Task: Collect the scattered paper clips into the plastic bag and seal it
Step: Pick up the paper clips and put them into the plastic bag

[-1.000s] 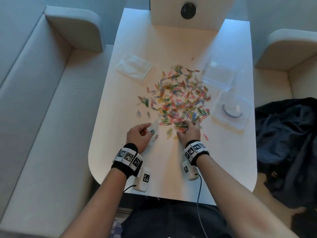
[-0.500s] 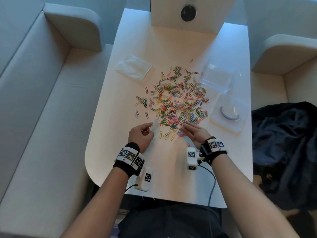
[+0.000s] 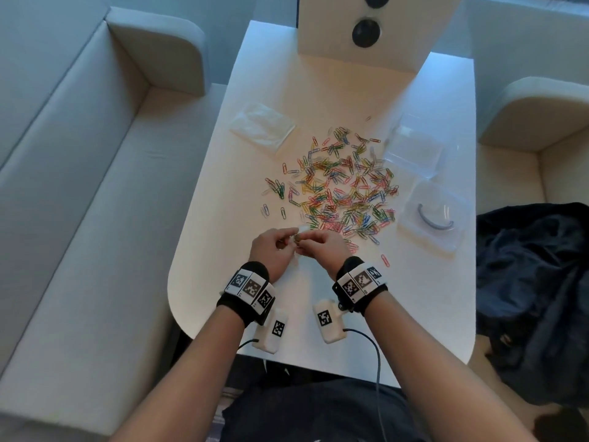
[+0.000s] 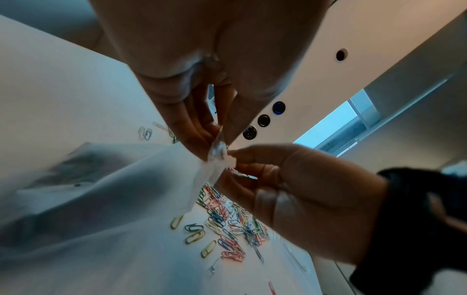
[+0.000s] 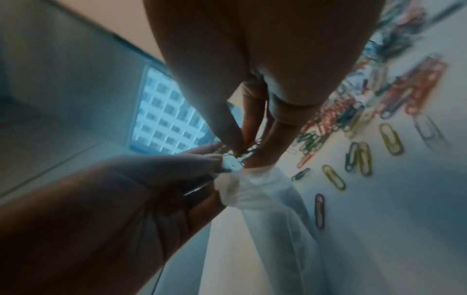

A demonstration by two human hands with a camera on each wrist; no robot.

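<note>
Several coloured paper clips (image 3: 341, 189) lie scattered in a pile on the white table (image 3: 414, 314). My left hand (image 3: 288, 242) pinches the mouth of a small clear plastic bag (image 4: 215, 157), which hangs down toward the table (image 5: 265, 189). My right hand (image 3: 306, 243) meets it from the right and pinches a few paper clips (image 5: 237, 149) at the bag's opening. Both hands hover just in front of the pile's near edge. In the left wrist view the right hand (image 4: 235, 159) touches the bag's rim. What is inside the bag is hidden.
A stack of clear bags (image 3: 263, 129) lies at the back left of the pile, a clear box (image 3: 414, 151) and its lid (image 3: 435, 218) to the right. A white box (image 3: 366, 30) stands at the far edge. Sofas flank the table; dark cloth (image 3: 535, 282) lies right.
My right hand left the pile's near edge with a few clips and moved left to the bag. My left hand lifted the bag a little to meet it.
</note>
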